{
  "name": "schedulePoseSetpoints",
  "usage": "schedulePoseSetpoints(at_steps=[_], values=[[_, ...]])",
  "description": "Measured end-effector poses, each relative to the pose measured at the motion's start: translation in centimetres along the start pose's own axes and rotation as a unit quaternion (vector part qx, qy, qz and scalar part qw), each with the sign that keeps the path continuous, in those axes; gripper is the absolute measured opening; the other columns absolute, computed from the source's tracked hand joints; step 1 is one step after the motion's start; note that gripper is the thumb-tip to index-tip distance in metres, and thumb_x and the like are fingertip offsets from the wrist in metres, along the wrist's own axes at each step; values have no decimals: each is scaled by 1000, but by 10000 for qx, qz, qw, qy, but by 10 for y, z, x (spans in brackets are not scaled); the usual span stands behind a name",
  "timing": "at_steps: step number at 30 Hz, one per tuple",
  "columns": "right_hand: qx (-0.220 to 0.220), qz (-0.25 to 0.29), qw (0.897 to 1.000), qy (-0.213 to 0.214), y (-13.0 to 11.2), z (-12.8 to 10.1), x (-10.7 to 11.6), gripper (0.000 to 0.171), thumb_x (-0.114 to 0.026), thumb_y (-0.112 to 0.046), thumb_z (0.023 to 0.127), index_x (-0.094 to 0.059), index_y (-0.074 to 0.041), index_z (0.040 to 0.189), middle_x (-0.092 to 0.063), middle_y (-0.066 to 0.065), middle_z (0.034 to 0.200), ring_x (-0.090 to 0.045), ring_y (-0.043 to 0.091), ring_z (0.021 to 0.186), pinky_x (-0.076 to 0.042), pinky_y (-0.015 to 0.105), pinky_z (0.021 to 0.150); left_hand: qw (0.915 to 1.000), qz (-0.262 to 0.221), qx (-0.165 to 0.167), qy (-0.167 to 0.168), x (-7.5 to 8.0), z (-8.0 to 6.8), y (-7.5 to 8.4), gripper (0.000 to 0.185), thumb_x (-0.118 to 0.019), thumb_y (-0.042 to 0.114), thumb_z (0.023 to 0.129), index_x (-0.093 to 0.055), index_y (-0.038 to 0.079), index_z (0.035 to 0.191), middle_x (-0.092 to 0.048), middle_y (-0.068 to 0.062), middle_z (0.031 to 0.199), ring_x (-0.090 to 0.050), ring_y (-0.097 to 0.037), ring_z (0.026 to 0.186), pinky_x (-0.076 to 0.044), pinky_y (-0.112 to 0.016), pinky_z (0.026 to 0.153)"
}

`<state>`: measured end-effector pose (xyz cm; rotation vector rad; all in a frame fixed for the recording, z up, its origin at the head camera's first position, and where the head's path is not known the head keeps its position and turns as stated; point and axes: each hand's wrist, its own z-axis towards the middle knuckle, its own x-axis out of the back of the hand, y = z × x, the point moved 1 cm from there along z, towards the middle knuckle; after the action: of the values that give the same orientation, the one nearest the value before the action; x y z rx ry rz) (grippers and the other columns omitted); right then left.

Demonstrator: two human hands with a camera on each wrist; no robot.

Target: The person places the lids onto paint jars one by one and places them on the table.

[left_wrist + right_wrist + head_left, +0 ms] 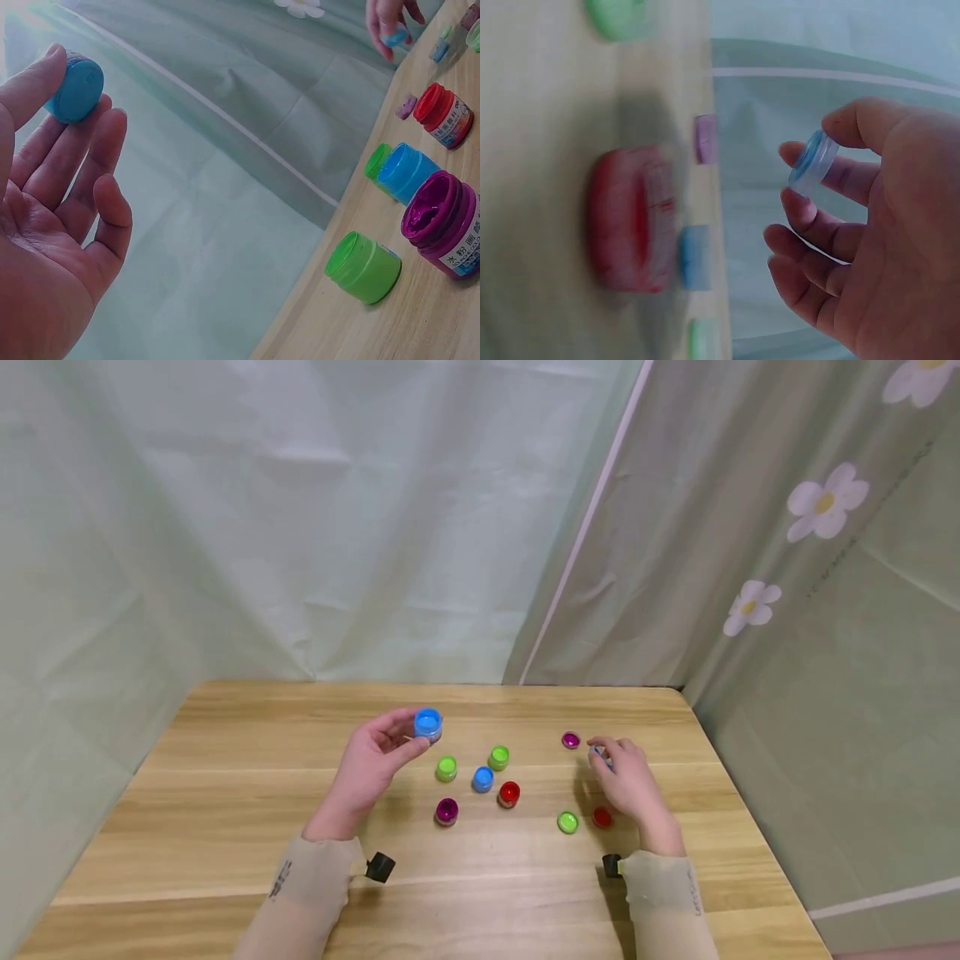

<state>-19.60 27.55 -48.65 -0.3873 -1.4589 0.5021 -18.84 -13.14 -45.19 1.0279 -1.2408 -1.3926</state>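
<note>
Between thumb and fingers, my left hand holds a blue paint jar raised above the table; its blue side faces the left wrist view. My right hand pinches a small clear-and-blue lid between thumb and fingertips, off the tabletop. Standing between the hands are uncapped paint jars: two green ones, a blue one, a red one and a purple one. Near the right hand lie a purple lid, a red lid and a green lid.
The wooden table reaches back to a pale green curtain. On the right hangs more curtain with white flowers. A blue lid and another green lid lie at the side in the right wrist view, which is partly blurred.
</note>
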Motion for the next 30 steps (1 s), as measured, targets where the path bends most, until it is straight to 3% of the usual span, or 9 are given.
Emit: schedulePoseSetpoints(at_steps=[8, 15, 17, 20, 23, 26, 30], values=[[193, 680, 9974, 115, -18, -4, 13, 34, -59, -25, 111, -63, -3, 136, -66, 17, 125, -59, 40, 121, -50, 53, 95, 10000, 36, -69, 20, -2, -1, -1, 43, -80, 19, 99, -69, 9, 140, -76, -6, 117, -69, -25, 110, -54, -30, 94], [-40, 1327, 9911, 126, -36, -8, 23, 35, -65, -40, 107, -61, -10, 125, -64, 13, 128, -61, 29, 90, -52, 42, 82, 9999, 1, -85, -60, -7, 0, -2, 41, -81, 17, 98, -70, 9, 136, -76, -4, 115, -69, -24, 108, -53, -29, 91], [54, 1589, 9872, 139, -47, -10, 25, 32, -67, -41, 106, -61, -13, 120, -68, 8, 125, -62, 28, 91, -52, 41, 81, 9999, 9, -47, -126, -10, -2, -3, 39, -81, 16, 98, -71, 10, 135, -76, -6, 115, -68, -26, 107, -53, -30, 89], [395, 1975, 9792, 240, -71, -15, 29, 27, -69, -36, 107, -62, -13, 119, -71, 3, 121, -65, 26, 99, -52, 39, 85, 9996, 60, 33, -256, -14, -5, -2, 38, -81, 17, 98, -72, 12, 135, -75, -7, 116, -66, -30, 108, -53, -31, 89], [904, 2187, 9710, 340, -95, -18, 32, 28, -67, -28, 108, -66, -14, 132, -70, 2, 126, -64, 22, 111, -52, 37, 92, 9993, 114, 84, -343, -19, -7, -2, 38, -81, 20, 99, -72, 15, 135, -75, -8, 117, -65, -32, 111, -52, -33, 91], [1341, 2207, 9654, 365, -115, -20, 34, 35, -63, -21, 110, -66, -16, 145, -66, 3, 136, -63, 21, 110, -53, 35, 91, 9991, 94, 63, -412, -23, -6, -4, 39, -80, 22, 99, -71, 16, 137, -75, -7, 119, -66, -32, 112, -53, -34, 92], [1754, 2312, 9568, 180, -137, -26, 31, 34, -60, -19, 111, -67, -18, 144, -64, 1, 139, -63, 19, 112, -53, 37, 93, 9981, 44, -60, -607, -30, -9, -5, 40, -77, 20, 102, -69, 15, 140, -74, -7, 120, -67, -30, 111, -54, -33, 91]])
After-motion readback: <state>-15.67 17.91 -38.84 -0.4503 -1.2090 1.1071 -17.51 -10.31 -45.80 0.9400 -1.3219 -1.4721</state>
